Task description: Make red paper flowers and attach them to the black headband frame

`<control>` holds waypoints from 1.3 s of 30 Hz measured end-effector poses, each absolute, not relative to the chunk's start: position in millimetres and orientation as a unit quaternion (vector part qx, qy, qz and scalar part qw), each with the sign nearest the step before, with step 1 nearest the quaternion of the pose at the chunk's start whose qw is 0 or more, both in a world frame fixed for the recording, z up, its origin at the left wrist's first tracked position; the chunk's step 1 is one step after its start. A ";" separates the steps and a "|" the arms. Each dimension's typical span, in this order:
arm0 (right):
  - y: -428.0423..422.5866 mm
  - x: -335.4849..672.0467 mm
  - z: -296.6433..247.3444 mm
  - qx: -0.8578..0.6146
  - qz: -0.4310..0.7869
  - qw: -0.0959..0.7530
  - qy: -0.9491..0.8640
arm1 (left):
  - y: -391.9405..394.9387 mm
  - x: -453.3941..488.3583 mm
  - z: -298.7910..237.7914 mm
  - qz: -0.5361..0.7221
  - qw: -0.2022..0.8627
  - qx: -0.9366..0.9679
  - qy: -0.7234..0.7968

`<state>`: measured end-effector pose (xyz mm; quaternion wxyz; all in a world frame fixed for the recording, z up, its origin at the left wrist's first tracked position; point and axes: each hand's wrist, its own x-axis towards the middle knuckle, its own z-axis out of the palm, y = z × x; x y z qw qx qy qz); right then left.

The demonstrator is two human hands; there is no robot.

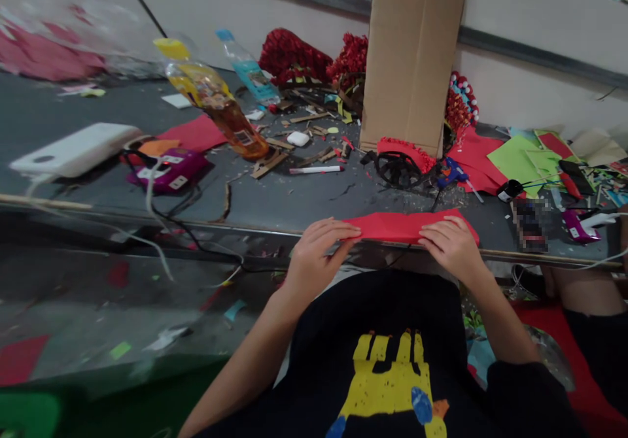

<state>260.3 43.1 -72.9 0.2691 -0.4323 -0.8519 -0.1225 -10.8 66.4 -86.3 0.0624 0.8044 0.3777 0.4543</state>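
Note:
A folded strip of red paper (390, 225) lies along the front edge of the table, in front of my body. My left hand (321, 252) pinches its left end, fingers on top and thumb at the near edge. My right hand (454, 245) has its fingers closed over the right part of the strip, its thumb hidden. Just beyond the paper stands a black wheel-like piece (400, 168) trimmed with red. A blue glue gun (451, 173) lies to the right of that piece.
A tall cardboard piece (415, 59) stands at the back. Left are a tilted drink bottle (220, 108), a purple power strip (169, 170) with cables over the table edge, and a white box (73, 150). Green paper (520, 160) lies right. Another person's leg (591, 291) is at the right.

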 end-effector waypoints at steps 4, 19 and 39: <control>43.7 264.7 -79.2 -0.429 -0.133 0.254 -0.857 | 72.4 -17.3 -88.8 0.459 0.050 0.803 0.376; 39.1 234.7 -41.3 -0.348 -0.219 0.230 -0.882 | 43.5 27.9 -30.4 0.369 -0.140 0.871 0.294; 10.6 286.3 -34.3 -0.410 -0.166 0.240 -0.864 | 64.2 -13.9 -27.5 0.312 -0.154 0.910 0.225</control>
